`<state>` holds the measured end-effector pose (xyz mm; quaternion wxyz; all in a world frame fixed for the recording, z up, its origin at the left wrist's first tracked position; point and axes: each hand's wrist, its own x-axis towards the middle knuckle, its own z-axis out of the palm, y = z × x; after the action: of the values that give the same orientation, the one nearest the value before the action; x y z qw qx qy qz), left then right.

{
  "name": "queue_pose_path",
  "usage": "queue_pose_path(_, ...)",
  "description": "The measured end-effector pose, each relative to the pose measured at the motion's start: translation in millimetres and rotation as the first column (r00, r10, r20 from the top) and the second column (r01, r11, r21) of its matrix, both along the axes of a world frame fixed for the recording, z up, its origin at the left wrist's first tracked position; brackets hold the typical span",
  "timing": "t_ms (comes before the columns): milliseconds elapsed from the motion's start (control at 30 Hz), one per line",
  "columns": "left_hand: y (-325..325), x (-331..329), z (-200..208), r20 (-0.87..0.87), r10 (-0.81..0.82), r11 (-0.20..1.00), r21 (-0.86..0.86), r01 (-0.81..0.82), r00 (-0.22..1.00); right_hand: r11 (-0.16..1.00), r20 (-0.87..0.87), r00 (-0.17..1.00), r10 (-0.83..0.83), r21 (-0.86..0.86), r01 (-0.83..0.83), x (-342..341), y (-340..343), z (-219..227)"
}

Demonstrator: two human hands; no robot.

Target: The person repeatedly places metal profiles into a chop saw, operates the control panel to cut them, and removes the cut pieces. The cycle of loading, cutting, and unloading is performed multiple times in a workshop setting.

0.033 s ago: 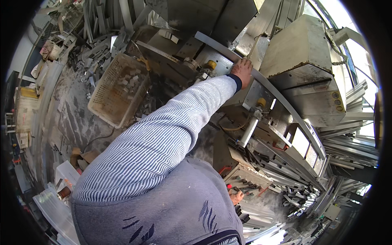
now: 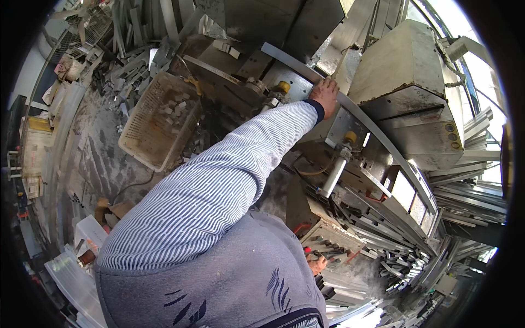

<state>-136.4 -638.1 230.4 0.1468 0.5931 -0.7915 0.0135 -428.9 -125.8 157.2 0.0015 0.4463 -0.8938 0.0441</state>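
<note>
Left hand [image 2: 325, 98] at 1 o'clock, palm down over the long metal bar [image 2: 362, 115], which runs from 12 round to 4 o'clock across the machine bed [image 2: 295, 87]. Its fingers are bent and close together over the bar; undersides hidden, so grip tightness can't be told. Right hand [image 2: 317, 265] at 5 o'clock, part hidden by the vest [image 2: 240, 273], beside the control panel [image 2: 342, 236]; finger opening and any hold: can't tell. Step in hand looks like steadying the bar with one hand at the controls; next move likely calls for firm, level pressure, fingers clear of the machinery. Bar: smooth, grey, narrow, seemingly bowed by the lens. Boxy, scuffed metal housing [image 2: 404, 93] at 2, shiny cylinder [image 2: 333, 177] at 3. Perforated, dirty plastic crate [image 2: 124, 143] at 10, small blocky offcuts inside. Vest fuzzy grey, sleeve [image 2: 219, 164] ribbed-striped.
</note>
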Motion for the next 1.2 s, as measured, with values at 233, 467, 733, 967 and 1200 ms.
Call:
queue_pose_path(233, 0, 0, 9, 0.036, -0.019, 0.998, 0.054, 0.017, 0.999, 0.997, 0.011, 0.997, 0.074, 0.020, -0.074, -12, -3, 2)
queue_pose_path(467, -3, 2, 7, 0.071, -0.035, 0.997, 0.072, 0.030, 0.997, 0.994, 0.057, 0.994, 0.093, -0.065, -0.089, -12, -1, 2)
queue_pose_path(733, -10, 2, -2, 0.066, -0.052, 0.999, -0.011, 0.053, 0.996, 0.994, 0.100, 0.995, 0.014, -0.108, -0.003, -15, 0, -7)
queue_pose_path(967, -12, 12, 1, 0.137, -0.148, 0.989, 0.040, 0.143, 0.979, 0.874, 0.451, 0.881, -0.142, -0.361, 0.326, -12, 21, -22)
queue_pose_path(1200, 88, -15, 60, -0.200, -0.242, 0.969, 0.004, 0.247, 0.949, 0.844, 0.418, 0.801, -0.428, -0.132, 0.520, -1, 102, -58)
